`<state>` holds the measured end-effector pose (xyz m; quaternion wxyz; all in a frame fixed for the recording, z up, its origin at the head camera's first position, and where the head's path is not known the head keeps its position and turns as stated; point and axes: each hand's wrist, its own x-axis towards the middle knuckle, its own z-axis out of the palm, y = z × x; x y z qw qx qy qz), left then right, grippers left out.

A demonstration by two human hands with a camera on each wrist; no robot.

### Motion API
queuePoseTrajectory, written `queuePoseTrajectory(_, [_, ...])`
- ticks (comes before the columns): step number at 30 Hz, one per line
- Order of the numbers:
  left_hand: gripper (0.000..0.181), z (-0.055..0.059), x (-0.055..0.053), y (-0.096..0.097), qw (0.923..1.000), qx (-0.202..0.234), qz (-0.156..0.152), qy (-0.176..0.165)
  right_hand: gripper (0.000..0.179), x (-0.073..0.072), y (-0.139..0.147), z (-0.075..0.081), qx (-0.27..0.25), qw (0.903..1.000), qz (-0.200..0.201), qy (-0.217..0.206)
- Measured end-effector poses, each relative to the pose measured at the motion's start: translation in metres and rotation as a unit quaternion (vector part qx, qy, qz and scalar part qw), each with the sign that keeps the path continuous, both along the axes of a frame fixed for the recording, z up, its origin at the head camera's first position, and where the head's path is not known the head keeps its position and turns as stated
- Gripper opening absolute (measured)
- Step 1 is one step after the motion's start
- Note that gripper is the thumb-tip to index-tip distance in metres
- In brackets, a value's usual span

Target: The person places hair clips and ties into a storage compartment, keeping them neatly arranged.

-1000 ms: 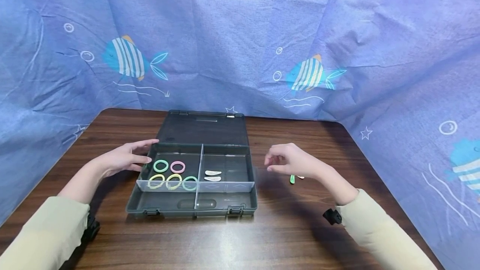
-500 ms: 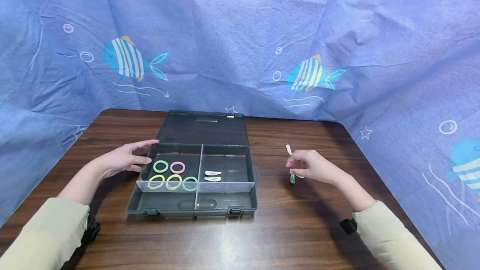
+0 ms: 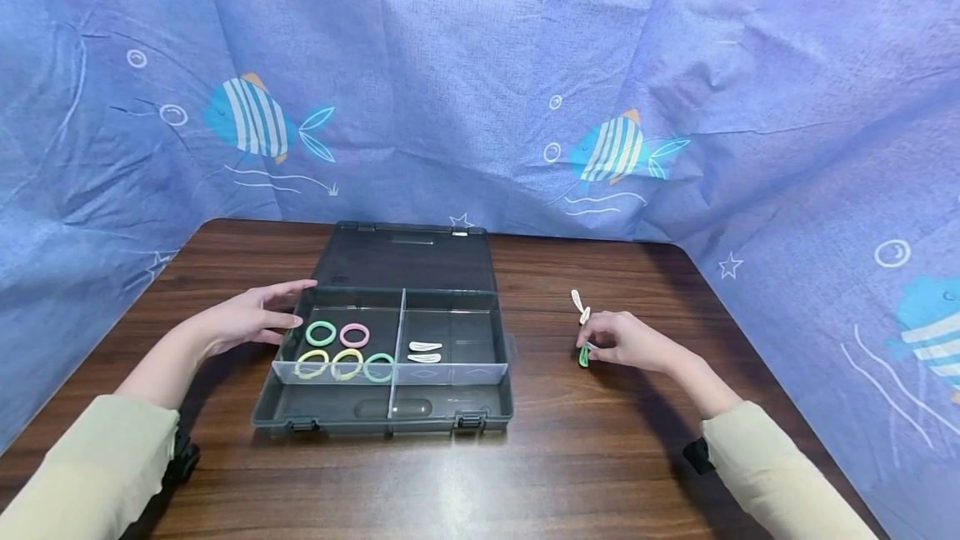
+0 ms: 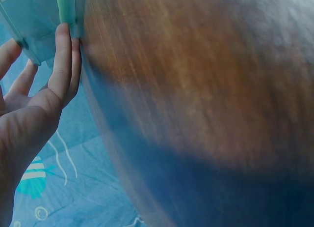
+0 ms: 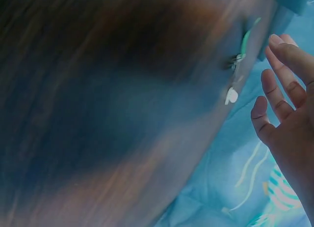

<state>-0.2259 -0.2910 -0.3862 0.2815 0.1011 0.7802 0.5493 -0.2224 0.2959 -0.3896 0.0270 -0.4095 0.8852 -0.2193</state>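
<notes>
Head cam: L hand (image 3: pixel 243 319), fingers apart, at box (image 3: pixel 326 400); just right of them, rear-L compt has 5 rings (image 3: pixel 342 335); further right, rear-R compt has 2 white clips (image 3: pixel 425 347). Looks part-done: green clip (image 3: pixel 583 356) out at R hand (image 3: pixel 630 342) fingertips, pale clips (image 3: pixel 576 300) beyond.
L wrist: fingertips touch box wall.
R wrist: fingers loosely apart, nothing btwn, green clip just off tips.

A: Specify the box (image 3: pixel 330 402) finish.
B: Translucent dark grey. Rings (image 3: pixel 308 332) inside: 2 green, 2 yellow, 1 pink. Inner clips (image 3: pixel 425 347): 2, white.
A: And the clips (image 3: pixel 583 357) on the counter (image 3: pixel 337 490)?
B: Green and white. Counter: brown, wood-grained.
A: Cloth (image 3: pixel 480 90)?
B: Blue-violet, printed with turquoise fish (image 3: pixel 258 119), white-striped, orange-finned. Sleeves (image 3: pixel 90 465): pale green.
</notes>
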Motion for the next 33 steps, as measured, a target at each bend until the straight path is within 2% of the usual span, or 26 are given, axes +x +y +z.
queuePoseTrajectory(8, [0.073, 0.0006, 0.0005, 0.0005, 1.0000, 0.000, 0.002, -0.001, 0.021, -0.0061, -0.0007, -0.0089, 0.025, 0.9995, 0.000, -0.021])
queuePoseTrajectory(13, [0.073, 0.0012, 0.0002, 0.0013, 1.0000, 0.000, 0.003, 0.000, 0.019, -0.0067, -0.0038, -0.0083, 0.040, 0.9983, -0.014, -0.039])
queuePoseTrajectory(20, [0.072, 0.0011, -0.0009, -0.0001, 0.9999, -0.010, 0.006, 0.002, 0.018, -0.0081, -0.0054, -0.0081, 0.047, 0.9984, -0.018, -0.027])
queuePoseTrajectory(28, [0.073, 0.0024, -0.0002, 0.0008, 1.0000, -0.002, 0.003, 0.002, 0.020, -0.0077, -0.0075, -0.0066, 0.051, 0.9967, -0.025, -0.059])
queuePoseTrajectory(33, [0.073, 0.0016, 0.0002, 0.0006, 1.0000, -0.003, 0.003, 0.003, 0.017, -0.0075, -0.0077, -0.0082, 0.050, 0.9968, -0.023, -0.058])
